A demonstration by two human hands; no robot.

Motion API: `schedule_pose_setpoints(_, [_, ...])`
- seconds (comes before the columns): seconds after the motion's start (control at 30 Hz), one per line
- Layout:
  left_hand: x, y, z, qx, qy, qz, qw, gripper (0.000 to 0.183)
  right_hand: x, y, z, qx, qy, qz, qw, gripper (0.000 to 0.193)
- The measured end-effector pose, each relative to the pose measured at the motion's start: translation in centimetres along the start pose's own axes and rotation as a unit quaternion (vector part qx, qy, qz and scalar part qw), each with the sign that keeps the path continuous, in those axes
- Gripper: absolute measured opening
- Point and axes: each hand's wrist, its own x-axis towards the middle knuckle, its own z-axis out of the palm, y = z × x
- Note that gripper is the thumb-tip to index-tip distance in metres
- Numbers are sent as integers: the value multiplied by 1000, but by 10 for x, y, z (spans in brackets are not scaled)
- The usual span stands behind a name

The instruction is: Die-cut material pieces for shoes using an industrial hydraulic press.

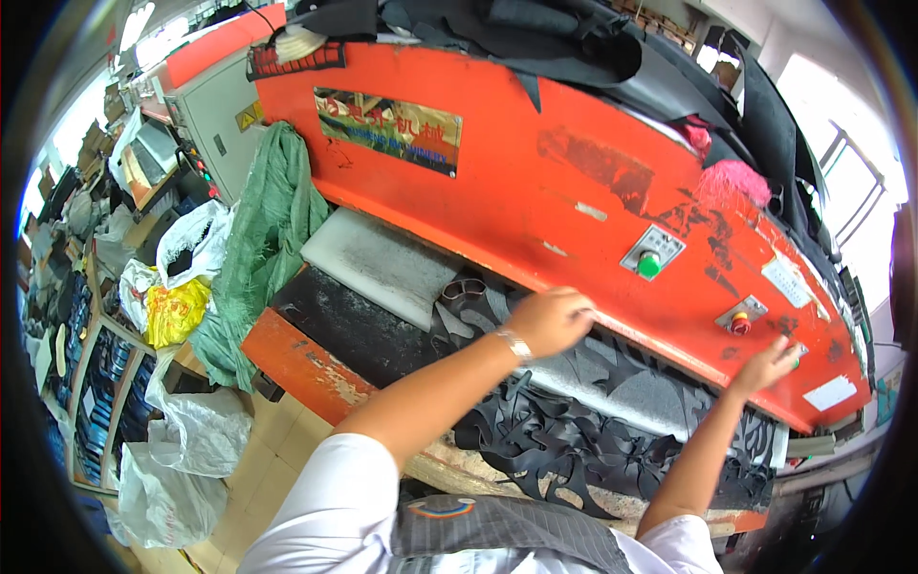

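My left hand point(555, 320) is raised in front of the lower edge of the red press machine point(516, 182), its fingers curled in and nothing visible in them. Farther right, my right hand point(765, 365) reaches to the machine's front with fingers stretched out at a green button point(797, 363), which they partly cover. Under the beam lies a dark sheet point(612, 373) with cut-out shapes. At its left end stands a small cutting die point(464, 289). Tangled black scraps point(545, 430) are heaped along the bed's near edge.
A thick white board point(373, 263) lies on the bed's left part. Another green button point(649, 264) and a red knob point(739, 324) sit on the machine's front. Left of the bed are a green sack point(273, 239), plastic bags point(182, 478) and a loaded shelf point(100, 383). Dark sheets point(535, 48) cover the top.
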Motion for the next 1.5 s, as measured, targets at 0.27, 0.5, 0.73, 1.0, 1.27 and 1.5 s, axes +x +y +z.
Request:
schedule_pose_setpoints(0.27, [109, 37, 38, 144, -70, 14, 987, 42, 73, 120, 19, -158, 30, 163, 974, 90])
schedule_pose_setpoints(0.5, [16, 40, 2, 76, -150, -37, 985, 43, 87, 139, -14, -152, -30, 146, 977, 91])
schedule_pose_setpoints(0.73, [-188, 32, -79, 177, -222, -254, 924, 34, 22, -62, 16, 12, 17, -30, 999, 49])
schedule_pose_setpoints(1.0, [-232, 39, -44, 258, -73, -208, 941, 23, -198, -294, 67, 321, -426, -269, 802, 42])
schedule_pose_setpoints(1.27, [-244, 69, -60, 219, -147, -216, 940, 23, -289, -283, 97, 171, -646, -286, 686, 72])
schedule_pose_setpoints(1.5, [-245, 54, -32, 314, -24, 75, 946, 36, -326, -298, 90, 135, -685, -272, 663, 63])
